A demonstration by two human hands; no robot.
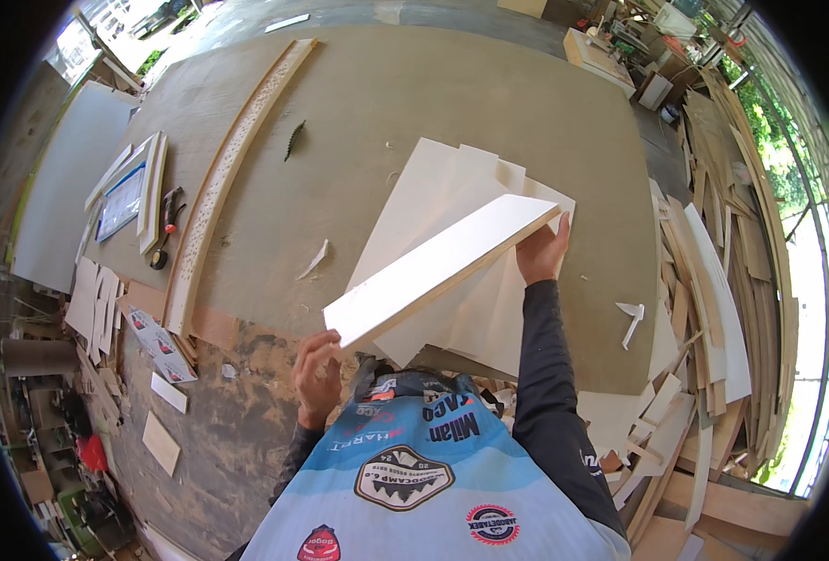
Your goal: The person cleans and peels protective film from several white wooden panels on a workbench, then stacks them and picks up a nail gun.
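A long white-faced board (443, 266) with a bare wood edge is held up at a slant, its far end to the right. My right hand (543, 251) grips that far end, fingers hidden beneath it. At the near left corner my left hand (317, 376) has its fingers curled against the board's end. Below the board several white panels (405, 210) lie overlapped and fanned on a large brown worktable (340, 112).
A long speckled wooden strip (232, 159) crosses the table's left side. Beside it lie a red-and-black hand tool (171, 210), a tape measure (158, 259) and white frame pieces (153, 192). Scrap boards (714, 280) pile up at the right. Torn white scraps (315, 259) dot the tabletop.
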